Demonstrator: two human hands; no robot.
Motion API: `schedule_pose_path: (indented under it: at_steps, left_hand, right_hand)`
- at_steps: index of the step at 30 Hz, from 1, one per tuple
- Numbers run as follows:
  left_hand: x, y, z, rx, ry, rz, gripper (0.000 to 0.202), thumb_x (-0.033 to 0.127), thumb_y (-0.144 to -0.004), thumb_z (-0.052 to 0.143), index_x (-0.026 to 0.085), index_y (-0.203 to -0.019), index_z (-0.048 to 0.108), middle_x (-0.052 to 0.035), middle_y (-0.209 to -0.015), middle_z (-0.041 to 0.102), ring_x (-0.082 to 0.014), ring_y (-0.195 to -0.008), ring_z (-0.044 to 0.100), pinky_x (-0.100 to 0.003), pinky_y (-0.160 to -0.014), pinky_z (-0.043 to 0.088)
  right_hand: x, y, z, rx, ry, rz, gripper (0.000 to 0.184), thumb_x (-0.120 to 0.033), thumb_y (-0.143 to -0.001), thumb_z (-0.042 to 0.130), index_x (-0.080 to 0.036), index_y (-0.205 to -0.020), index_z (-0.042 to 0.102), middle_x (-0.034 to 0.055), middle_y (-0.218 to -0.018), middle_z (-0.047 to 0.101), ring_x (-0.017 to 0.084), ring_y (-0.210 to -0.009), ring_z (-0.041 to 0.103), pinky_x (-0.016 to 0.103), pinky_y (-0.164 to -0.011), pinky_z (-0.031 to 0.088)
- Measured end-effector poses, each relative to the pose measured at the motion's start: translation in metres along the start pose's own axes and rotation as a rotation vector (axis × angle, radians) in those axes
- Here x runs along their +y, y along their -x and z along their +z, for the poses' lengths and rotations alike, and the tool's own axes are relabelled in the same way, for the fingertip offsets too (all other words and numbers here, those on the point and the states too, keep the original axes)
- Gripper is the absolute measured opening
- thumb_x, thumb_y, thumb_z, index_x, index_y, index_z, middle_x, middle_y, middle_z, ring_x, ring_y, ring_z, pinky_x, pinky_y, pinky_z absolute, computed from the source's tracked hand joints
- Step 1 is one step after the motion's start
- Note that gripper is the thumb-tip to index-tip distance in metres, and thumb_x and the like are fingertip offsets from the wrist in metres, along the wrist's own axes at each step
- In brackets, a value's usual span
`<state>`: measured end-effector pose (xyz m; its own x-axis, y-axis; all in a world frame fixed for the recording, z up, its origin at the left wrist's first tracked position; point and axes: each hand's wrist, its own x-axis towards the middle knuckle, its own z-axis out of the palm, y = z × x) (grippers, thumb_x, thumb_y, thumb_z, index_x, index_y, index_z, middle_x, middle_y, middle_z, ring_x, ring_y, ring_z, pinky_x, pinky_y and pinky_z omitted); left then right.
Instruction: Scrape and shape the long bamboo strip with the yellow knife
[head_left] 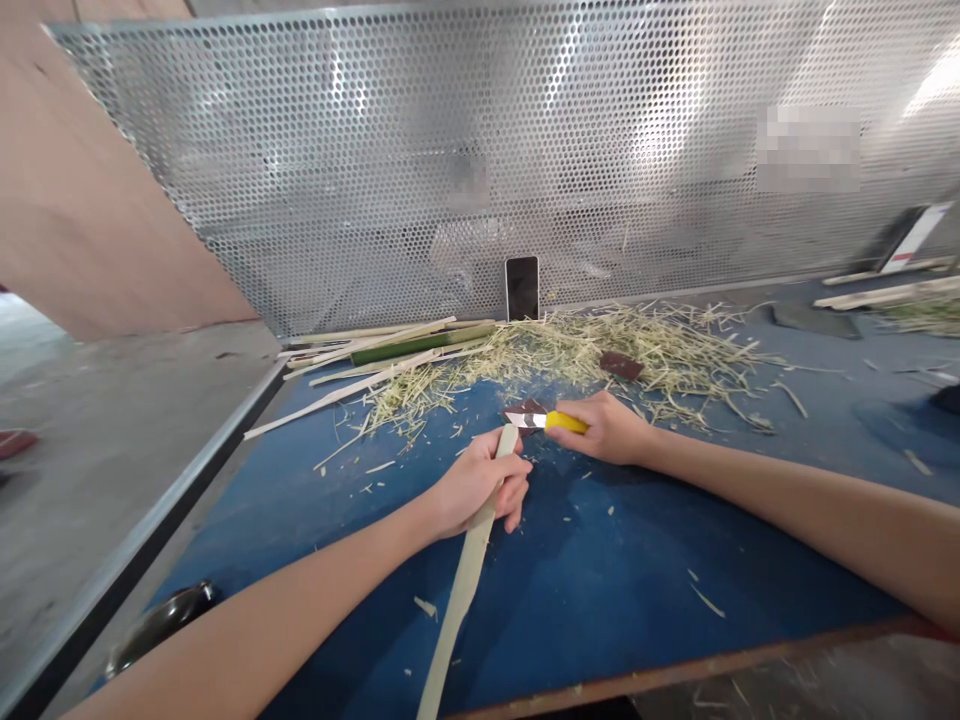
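My left hand (487,480) is closed around a long, pale bamboo strip (466,575) near its far end. The strip runs down toward the bottom edge of the view, and its outline is uneven. In my right hand (611,428) is a yellow-handled utility knife (566,422), its blade pointing left. The blade lies just past the strip's far tip; whether it touches the strip I cannot tell. A dark brown piece (534,408) lies behind the blade, partly covered by it.
A heap of thin shavings (645,340) spreads across the back of the blue tabletop (600,600). Several strips and a green bamboo piece (420,345) lie at back left. A phone (523,288) leans against the perforated metal panel (390,160). A dark shiny object (166,622) sits by the left edge.
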<state>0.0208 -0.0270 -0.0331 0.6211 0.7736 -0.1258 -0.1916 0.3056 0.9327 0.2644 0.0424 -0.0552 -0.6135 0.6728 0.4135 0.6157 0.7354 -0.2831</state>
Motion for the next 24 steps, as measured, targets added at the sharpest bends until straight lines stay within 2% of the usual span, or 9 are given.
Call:
schedule_pose_path:
  at_steps: [24]
  left_hand:
    - [-0.0025,-0.0005,-0.0032,-0.013,-0.016,-0.006,0.029,0.023,-0.088,0.067,0.026,-0.092,0.038,0.0125,-0.043,0.046,-0.0115,-0.034,0.044,-0.024,-0.042,0.050]
  right_hand:
    - [0.0019,0.0014,0.0013,-0.026,0.004,0.028,0.040,-0.052,-0.102,0.050,-0.024,-0.073,0.044,-0.0041,-0.056,0.046,0.013,-0.051,0.042,0.029,-0.057,0.027]
